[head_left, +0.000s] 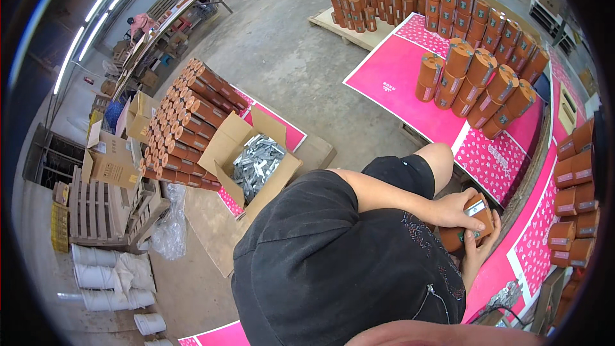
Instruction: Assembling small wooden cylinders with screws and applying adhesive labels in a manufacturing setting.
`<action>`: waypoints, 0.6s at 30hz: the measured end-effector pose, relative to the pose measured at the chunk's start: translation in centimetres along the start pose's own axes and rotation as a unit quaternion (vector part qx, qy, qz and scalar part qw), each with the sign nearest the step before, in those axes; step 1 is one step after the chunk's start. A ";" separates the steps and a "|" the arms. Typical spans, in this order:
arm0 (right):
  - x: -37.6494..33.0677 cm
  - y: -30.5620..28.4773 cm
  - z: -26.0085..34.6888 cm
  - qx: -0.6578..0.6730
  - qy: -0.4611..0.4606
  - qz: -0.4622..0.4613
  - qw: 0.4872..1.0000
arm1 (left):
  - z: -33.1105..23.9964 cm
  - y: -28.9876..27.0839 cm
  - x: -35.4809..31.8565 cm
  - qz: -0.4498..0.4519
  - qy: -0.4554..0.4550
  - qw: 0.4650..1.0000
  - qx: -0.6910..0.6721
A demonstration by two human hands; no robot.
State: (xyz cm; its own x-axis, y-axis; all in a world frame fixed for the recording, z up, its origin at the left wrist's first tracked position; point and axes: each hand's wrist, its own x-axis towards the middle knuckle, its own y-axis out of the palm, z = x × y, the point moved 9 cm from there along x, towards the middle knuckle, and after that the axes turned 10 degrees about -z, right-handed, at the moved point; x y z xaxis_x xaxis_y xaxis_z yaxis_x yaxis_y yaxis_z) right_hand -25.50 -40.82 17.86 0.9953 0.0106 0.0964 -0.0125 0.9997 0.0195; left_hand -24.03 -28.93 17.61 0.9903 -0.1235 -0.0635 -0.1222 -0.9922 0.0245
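Observation:
At the right, near my lap, I hold a brown canister point(487, 221) with a silver-white rectangular strip on its upper face. My left hand point(456, 210) reaches across its top, the thumb lying beside the strip. From below, my right hand point(480, 248) curls its fingers round the canister's side and lower edge. Another brown canister point(450, 238), or part of the same stack, shows partly behind my left hand. Near my left shoulder stands an open cardboard box point(289, 170) full of loose grey metal pieces point(256, 165).
Pink patterned sheets point(410, 93) cover the work surfaces. Stacked brown canisters point(490, 80) stand ahead, more point(576, 179) line the right edge, and a pile point(186, 128) lies left. Wooden pallets point(102, 205), white buckets point(96, 275) and plastic wrap point(170, 227) are at left. A distant person point(141, 24) is visible.

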 end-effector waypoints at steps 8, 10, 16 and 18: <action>-1.4 -1.1 -2.4 0.042 0.047 0.000 0.998 | 2.4 1.9 -0.5 0.050 -0.063 0.997 0.017; -2.0 -1.3 -3.5 0.055 0.062 -0.003 0.997 | 3.4 2.1 -0.9 0.052 -0.079 0.995 0.021; -3.0 -2.2 -6.3 0.109 0.103 -0.004 0.989 | 4.7 2.9 -1.8 0.084 -0.122 0.988 0.052; -3.3 -2.3 -6.2 0.130 0.113 -0.008 0.985 | 4.7 3.1 -1.7 0.079 -0.105 0.989 0.067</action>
State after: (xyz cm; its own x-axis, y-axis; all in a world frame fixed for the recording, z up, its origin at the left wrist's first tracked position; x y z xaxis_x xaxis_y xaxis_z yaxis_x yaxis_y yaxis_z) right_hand -28.18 -43.05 11.31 0.9912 0.0282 -0.1290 0.0087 0.9609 0.2769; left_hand -26.36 -31.84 13.06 0.9246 -0.2631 -0.2756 -0.2951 -0.9520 -0.0810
